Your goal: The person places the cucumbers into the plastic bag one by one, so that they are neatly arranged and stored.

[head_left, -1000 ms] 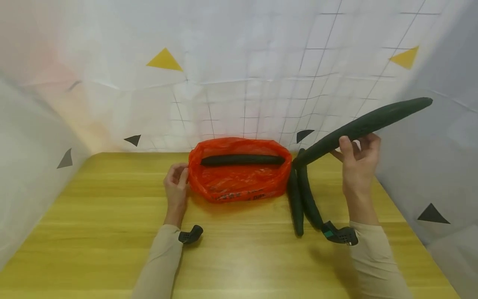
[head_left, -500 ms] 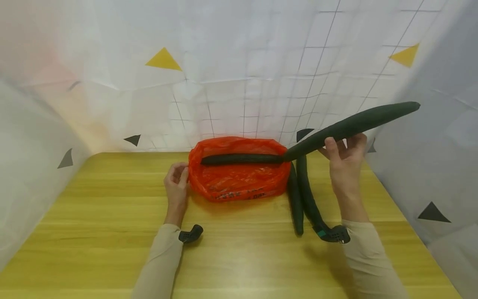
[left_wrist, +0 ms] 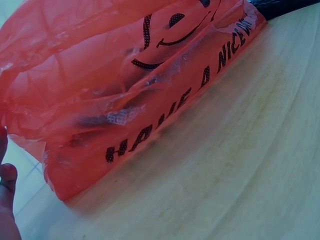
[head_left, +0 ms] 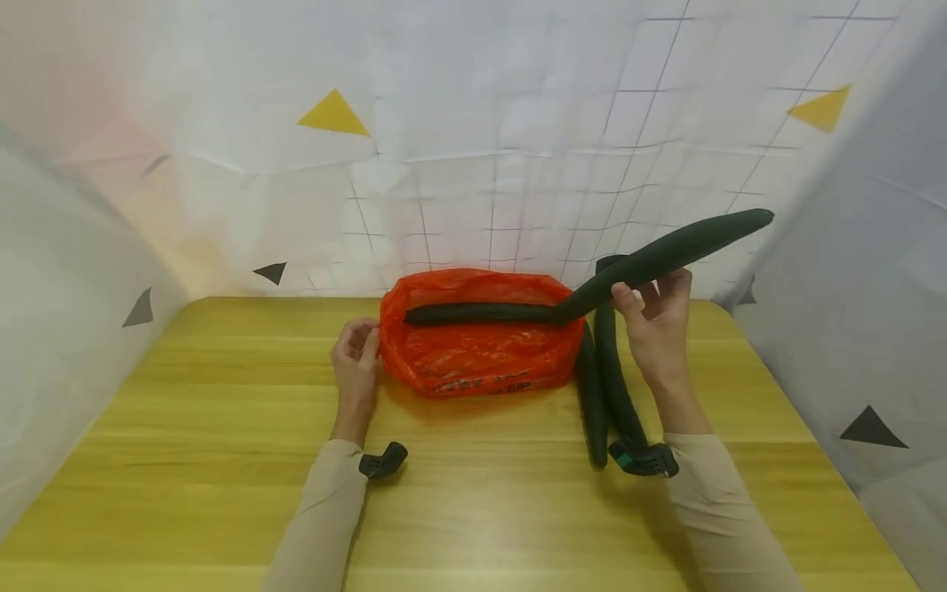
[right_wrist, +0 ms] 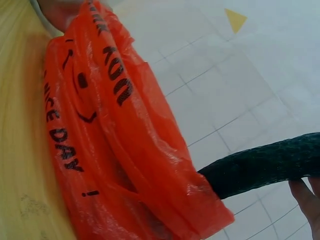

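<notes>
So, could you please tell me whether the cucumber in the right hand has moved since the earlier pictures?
Yes: in the head view, the held cucumber has moved left, farther from the fixed dark triangle at far right.

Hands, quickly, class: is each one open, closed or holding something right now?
Left hand: closed, holding the left edge of the red bag.
Right hand: closed, holding a cucumber.

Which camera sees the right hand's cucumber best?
The head view: it shows the held cucumber nearly end to end. The right wrist view shows only part, between the red bag and frame edge; the left wrist view doesn't clearly show it.
</notes>
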Action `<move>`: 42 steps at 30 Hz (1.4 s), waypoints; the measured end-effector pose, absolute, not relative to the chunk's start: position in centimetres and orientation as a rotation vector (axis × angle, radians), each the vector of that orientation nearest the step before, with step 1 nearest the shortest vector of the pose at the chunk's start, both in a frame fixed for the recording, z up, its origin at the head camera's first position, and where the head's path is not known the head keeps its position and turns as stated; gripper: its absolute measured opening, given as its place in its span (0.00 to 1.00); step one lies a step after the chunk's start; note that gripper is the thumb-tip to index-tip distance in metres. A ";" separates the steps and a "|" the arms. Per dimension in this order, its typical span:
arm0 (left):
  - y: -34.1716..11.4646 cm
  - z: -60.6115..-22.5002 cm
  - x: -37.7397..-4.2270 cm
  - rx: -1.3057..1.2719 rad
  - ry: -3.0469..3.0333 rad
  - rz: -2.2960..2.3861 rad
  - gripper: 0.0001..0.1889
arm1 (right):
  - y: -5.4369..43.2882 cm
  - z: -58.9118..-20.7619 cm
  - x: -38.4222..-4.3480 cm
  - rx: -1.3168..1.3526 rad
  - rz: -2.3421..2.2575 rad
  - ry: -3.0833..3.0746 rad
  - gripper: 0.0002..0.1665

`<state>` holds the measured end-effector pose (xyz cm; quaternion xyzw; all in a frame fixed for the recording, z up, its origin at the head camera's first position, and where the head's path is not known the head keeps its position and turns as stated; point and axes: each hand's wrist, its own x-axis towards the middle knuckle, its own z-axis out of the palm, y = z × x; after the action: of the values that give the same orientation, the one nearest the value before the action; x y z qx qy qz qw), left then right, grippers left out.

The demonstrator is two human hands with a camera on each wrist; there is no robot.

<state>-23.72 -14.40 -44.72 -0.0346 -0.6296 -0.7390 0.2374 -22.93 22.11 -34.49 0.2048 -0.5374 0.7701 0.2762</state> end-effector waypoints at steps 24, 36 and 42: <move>-14.2 -42.9 -22.6 -0.101 -1.741 -2.024 0.11 | 20.7 -35.0 -22.9 0.444 1.996 -1.725 0.31; -14.0 -43.0 -22.7 -0.110 -1.739 -2.013 0.12 | 19.9 -36.1 -23.4 0.553 1.844 -1.861 0.32; -13.9 -42.9 -22.6 -0.101 -1.739 -2.024 0.13 | 19.7 -35.9 -23.1 0.554 1.755 -1.913 0.32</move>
<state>-22.64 -13.88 -42.88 -0.0367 -0.6333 -0.7371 0.2332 -23.14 19.68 -35.88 0.2027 -0.6994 0.6416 0.2411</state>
